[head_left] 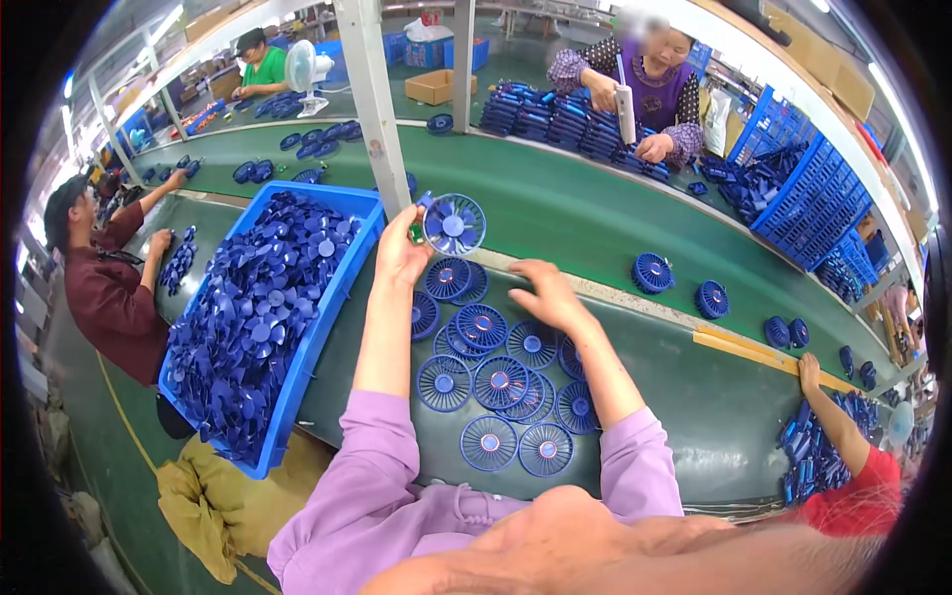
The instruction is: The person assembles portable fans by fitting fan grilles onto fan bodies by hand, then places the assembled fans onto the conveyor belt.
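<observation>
In my left hand [402,253] is a small blue fan [453,225], gripped at its side and raised over the far edge of my worktop. Its round cage faces up, and blue blades show inside. My right hand [551,297] is apart from the fan, fingers spread, holding nothing. Beneath and between my forearms lie several round blue fan grilles [443,383], some overlapping, with pale or reddish centres. To my left a big blue tray [369,203] is heaped with loose blue fan blades [260,322].
Beyond my worktop runs a green conveyor belt [555,223] carrying blue fan parts [652,273]. A white post [372,89] rises just past my left hand. Co-workers sit left, right and across; one across holds a white powered tool [625,114]. Blue crates [813,203] stand at far right.
</observation>
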